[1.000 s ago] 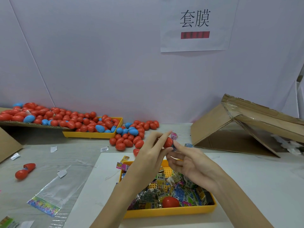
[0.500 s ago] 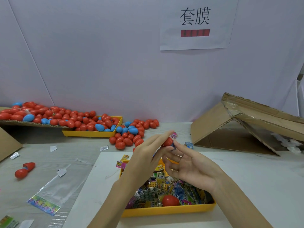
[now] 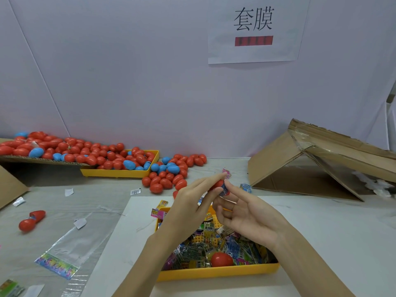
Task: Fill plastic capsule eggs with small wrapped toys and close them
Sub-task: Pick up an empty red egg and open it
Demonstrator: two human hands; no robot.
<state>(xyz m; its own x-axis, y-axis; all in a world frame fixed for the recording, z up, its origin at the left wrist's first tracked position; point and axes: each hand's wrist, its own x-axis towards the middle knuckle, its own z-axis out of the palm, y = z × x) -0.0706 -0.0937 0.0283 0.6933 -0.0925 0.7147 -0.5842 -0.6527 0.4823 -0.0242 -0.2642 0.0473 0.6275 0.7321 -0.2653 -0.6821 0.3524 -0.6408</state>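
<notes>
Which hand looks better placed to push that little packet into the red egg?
The right hand, probably. Its index fingertip already touches the wrapped toy sticking out of the red egg, and its other fingers are free. The left hand is busy pinching the egg, holding it steady above the yellow tray.

A white paper sheet (image 3: 255,28) fixed to the pale wall bears two large black Chinese characters, 套膜, with a red bar (image 3: 253,40) below them whose dark print is too blurred to read. The wrapped toys (image 3: 211,247) in the yellow tray (image 3: 216,273) show barcodes and coloured print, all too small to make out.
</notes>
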